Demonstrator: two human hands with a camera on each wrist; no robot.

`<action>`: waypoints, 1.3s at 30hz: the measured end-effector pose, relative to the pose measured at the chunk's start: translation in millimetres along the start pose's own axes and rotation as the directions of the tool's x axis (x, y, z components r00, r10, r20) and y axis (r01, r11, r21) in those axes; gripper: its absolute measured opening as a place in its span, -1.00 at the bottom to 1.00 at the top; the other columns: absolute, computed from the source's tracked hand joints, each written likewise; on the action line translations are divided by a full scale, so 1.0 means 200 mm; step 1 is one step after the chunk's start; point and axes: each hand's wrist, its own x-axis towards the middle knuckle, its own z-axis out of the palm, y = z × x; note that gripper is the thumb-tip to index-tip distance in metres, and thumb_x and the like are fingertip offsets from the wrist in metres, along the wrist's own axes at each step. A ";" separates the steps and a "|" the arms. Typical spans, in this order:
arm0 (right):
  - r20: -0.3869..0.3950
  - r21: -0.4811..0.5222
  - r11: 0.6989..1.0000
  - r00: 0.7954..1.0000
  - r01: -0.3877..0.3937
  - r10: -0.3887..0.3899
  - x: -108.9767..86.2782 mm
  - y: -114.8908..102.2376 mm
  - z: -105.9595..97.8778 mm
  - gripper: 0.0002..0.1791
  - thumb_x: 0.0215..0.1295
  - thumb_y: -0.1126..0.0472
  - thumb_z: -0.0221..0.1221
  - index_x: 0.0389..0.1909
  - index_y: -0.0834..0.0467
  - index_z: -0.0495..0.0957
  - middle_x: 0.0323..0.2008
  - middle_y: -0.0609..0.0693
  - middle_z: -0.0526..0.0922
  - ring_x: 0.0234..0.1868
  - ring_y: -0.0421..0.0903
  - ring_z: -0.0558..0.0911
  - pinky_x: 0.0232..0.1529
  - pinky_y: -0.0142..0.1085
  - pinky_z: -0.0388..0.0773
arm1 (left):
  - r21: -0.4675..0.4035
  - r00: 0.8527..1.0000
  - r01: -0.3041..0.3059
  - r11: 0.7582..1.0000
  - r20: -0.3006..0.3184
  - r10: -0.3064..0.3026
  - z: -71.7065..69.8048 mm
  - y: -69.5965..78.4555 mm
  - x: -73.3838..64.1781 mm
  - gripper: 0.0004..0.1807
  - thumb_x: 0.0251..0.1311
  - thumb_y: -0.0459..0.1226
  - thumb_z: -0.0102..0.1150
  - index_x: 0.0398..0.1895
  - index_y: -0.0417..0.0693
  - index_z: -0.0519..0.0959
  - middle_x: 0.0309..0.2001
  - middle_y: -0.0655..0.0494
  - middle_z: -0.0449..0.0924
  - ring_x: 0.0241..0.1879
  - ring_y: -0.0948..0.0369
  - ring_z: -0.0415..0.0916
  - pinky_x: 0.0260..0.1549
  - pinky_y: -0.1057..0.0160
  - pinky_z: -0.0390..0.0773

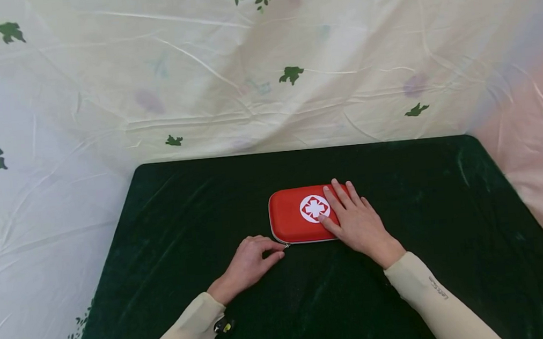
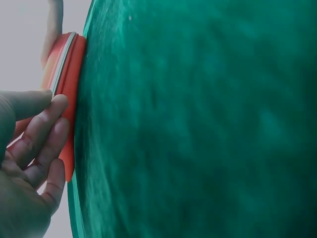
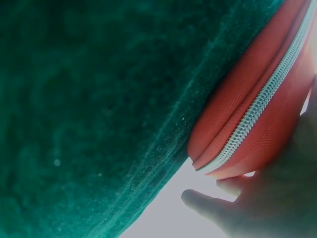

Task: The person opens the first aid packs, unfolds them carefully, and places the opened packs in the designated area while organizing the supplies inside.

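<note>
A red first-aid case [image 1: 285, 211] with a white cross emblem lies flat on the dark green table. My left hand [image 1: 252, 260] is at its near-left corner, thumb and forefinger pinching the small metal zipper pull [image 1: 286, 245]. In the left wrist view, those fingertips sit right at the silver zipper [image 2: 62, 62] along the side. My right hand [image 1: 356, 221] rests on the top of the case's right part, fingers straight and spread, covering that end. The zipper teeth [image 3: 257, 106] are meshed along the edge seen in the right wrist view.
Green velvety cloth [image 1: 196, 197] covers the table, whose far edge meets a pale hanging fabric [image 1: 225, 87] with green leaf prints. More fabric hangs at the left and right sides. A small dark object [image 1: 223, 325] is at the left sleeve cuff.
</note>
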 end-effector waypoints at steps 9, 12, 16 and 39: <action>-0.015 -0.007 1.000 1.000 0.013 -0.013 0.00 0.00 0.01 -0.01 0.46 -0.39 -0.03 0.70 -0.02 -0.16 0.69 0.05 -0.29 0.64 0.26 -0.26 0.46 0.37 0.04 | 0.002 0.999 -0.044 0.999 -0.008 0.044 0.05 -0.01 0.02 -0.76 0.35 -0.18 0.34 0.04 0.07 0.74 -0.10 0.32 0.76 -0.14 0.45 0.60 -0.02 0.09 0.56; -0.013 -0.004 1.000 1.000 0.012 -0.013 0.00 0.00 0.00 0.00 0.46 -0.39 -0.02 0.70 -0.03 -0.17 0.69 0.05 -0.30 0.64 0.26 -0.27 0.46 0.37 0.03 | 0.017 0.999 -0.047 0.999 -0.001 0.047 0.04 0.03 0.03 -0.75 0.35 -0.20 0.33 0.05 0.03 0.74 -0.08 0.25 0.77 -0.12 0.40 0.61 -0.01 0.10 0.56; -0.009 0.002 1.000 1.000 0.015 -0.015 0.00 0.00 0.00 0.00 0.46 -0.42 -0.05 0.70 -0.04 -0.18 0.69 0.04 -0.31 0.64 0.25 -0.28 0.47 0.37 0.02 | 0.025 0.999 -0.047 0.999 0.003 0.047 0.05 0.05 0.03 -0.73 0.35 -0.19 0.34 0.07 0.01 0.74 -0.08 0.23 0.78 -0.11 0.37 0.62 -0.04 0.12 0.56; -0.041 0.003 1.000 0.999 0.019 -0.018 -0.01 0.00 0.01 -0.04 0.48 -0.37 -0.03 0.69 0.02 -0.11 0.68 0.10 -0.20 0.63 0.30 -0.20 0.47 0.36 0.01 | 0.088 0.998 0.015 0.996 -0.065 -0.009 0.10 0.12 0.05 -0.76 0.32 -0.23 0.37 0.03 0.03 0.76 -0.10 0.22 0.78 -0.16 0.36 0.62 -0.09 0.18 0.55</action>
